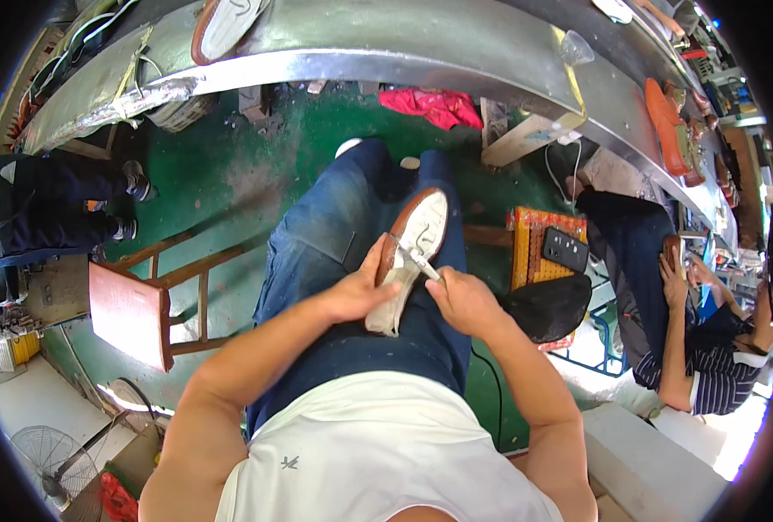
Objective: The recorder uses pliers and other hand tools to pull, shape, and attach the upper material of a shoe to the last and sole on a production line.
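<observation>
A brown shoe with a white sole (418,237) lies sole-up on my lap, over my blue jeans. My left hand (358,291) grips the shoe along its left side near the heel. My right hand (463,300) holds a small thin white tool (418,261) whose tip rests on the sole near its middle. Both forearms come in from the lower edge.
A long metal workbench (421,52) curves across the top with another shoe (225,26) and orange shoe parts (665,117) on it. A wooden stool (143,309) stands at my left. A seated person (691,339) works at the right beside a stool bearing a phone (565,250). A fan (51,457) sits lower left.
</observation>
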### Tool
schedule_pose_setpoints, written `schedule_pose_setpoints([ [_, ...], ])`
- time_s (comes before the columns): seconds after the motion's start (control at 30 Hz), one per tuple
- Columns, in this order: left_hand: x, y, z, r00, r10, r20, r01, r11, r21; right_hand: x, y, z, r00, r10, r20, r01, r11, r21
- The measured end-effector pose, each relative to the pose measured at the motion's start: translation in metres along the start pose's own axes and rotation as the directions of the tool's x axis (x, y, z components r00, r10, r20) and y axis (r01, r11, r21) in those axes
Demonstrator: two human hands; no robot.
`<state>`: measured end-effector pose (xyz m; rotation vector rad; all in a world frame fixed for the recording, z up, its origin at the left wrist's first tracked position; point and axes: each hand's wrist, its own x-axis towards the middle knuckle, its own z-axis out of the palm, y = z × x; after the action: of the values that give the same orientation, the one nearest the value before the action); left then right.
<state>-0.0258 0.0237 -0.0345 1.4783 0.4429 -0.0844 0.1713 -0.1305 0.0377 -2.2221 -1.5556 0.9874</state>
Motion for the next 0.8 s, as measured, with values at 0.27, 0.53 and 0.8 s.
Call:
schedule_pose_setpoints([
  [0.27, -0.018, 0.006, 0.005, 0.998, -0.064, -0.001, 0.064, 0.995, 0.078, -0.033, -0.023, 0.01, 0.993, -0.081, -0.09, 0.096, 0.982, 0.165],
  [0.53, -0.022, 0.001, 0.004, 0.999, -0.05, -0.011, 0.047, 0.985, -0.163, -0.044, -0.019, -0.002, 0.994, 0.097, 0.052, -0.109, 0.899, 0.424],
  [0.8, -0.021, 0.014, -0.004, 0.999, -0.05, -0.006, 0.049, 0.992, -0.117, -0.053, -0.001, 0.029, 0.992, 0.12, 0.028, -0.119, 0.872, 0.475],
])
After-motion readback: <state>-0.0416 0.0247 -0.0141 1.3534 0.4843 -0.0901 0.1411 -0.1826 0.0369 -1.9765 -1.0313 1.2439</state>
